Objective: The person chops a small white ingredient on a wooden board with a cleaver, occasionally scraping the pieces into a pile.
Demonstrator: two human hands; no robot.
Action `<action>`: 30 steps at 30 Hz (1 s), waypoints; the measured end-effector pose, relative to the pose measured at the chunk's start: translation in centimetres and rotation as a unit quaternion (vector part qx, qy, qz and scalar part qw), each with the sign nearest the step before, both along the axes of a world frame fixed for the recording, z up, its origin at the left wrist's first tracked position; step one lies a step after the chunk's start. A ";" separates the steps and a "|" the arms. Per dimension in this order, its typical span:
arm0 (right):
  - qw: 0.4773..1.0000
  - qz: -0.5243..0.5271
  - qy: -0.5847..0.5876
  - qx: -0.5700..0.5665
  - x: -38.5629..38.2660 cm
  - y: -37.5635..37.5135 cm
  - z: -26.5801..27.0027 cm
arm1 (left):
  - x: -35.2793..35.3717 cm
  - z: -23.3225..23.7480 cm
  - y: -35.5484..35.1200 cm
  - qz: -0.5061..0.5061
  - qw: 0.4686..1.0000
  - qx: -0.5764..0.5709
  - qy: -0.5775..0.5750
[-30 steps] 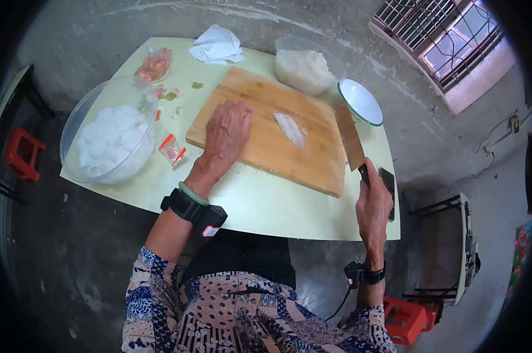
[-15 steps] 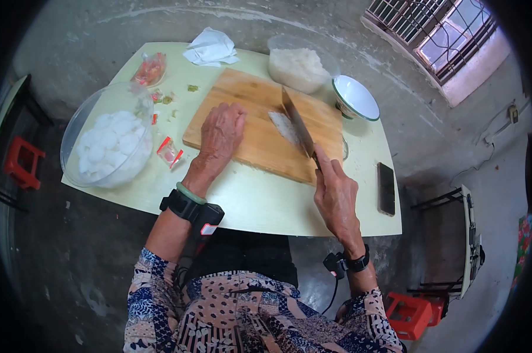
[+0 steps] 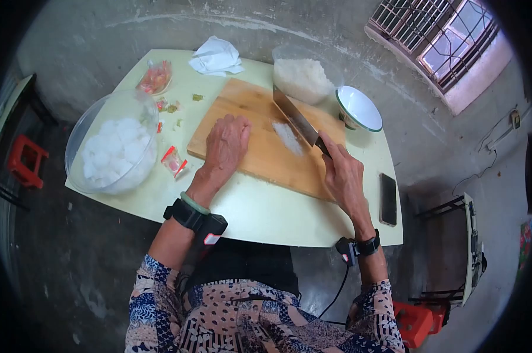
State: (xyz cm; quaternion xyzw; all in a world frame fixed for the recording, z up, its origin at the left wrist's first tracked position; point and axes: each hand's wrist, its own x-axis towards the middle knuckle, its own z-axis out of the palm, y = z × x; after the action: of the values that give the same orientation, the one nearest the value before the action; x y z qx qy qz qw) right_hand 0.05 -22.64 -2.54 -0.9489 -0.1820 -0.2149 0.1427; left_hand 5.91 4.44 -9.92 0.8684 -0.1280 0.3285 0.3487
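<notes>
My right hand (image 3: 343,173) grips the dark handle of a kitchen knife (image 3: 295,119). Its broad blade slants up and left over the wooden cutting board (image 3: 257,159). A small pile of white, translucent shreds (image 3: 287,139) lies on the board, just left of the blade. My left hand (image 3: 226,141) rests on the left part of the board with its fingers curled into a loose fist. The fingertips are tucked under, so whatever they may hold is hidden. A gap of bare wood separates this hand from the shreds.
Left on the pale table (image 3: 266,220) stands a clear bowl (image 3: 77,170) of white pieces. A tub of white shreds (image 3: 304,79), a white bowl (image 3: 360,109) and a white cloth (image 3: 216,56) are at the back. A phone (image 3: 388,200) lies right; a red-edged wrapper (image 3: 173,162) lies left.
The knife has lifted up and away from the white shreds, which now lie looser on the board. My left hand stays in place. The whole view has shifted slightly.
</notes>
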 end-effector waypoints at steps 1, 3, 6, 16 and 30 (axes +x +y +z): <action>1.000 -0.001 -0.005 0.002 0.8 0.0 0.0 | 0.1 0.0 0.0 -0.001 1.000 0.002 -0.005; 0.999 -0.002 -0.022 -0.033 2.5 0.1 0.0 | 0.3 -0.1 0.0 0.005 1.000 0.015 0.013; 0.999 0.025 -0.017 -0.040 4.2 -0.1 -0.2 | 0.4 -0.2 0.2 0.000 1.000 -0.004 0.014; 0.995 0.076 -0.023 -0.067 -0.3 -1.7 1.7 | 0.3 0.1 0.2 -0.001 1.000 0.003 -0.008; 0.998 -0.021 0.034 0.043 -3.5 -0.6 0.4 | 0.6 -0.5 0.3 0.008 1.000 0.010 0.000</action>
State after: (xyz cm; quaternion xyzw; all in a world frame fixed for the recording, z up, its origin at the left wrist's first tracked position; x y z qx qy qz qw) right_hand -3.49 -23.27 -2.10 -0.9523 -0.1475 -0.1929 0.1847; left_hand 6.53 4.71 -10.42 0.8731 -0.1239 0.3297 0.3370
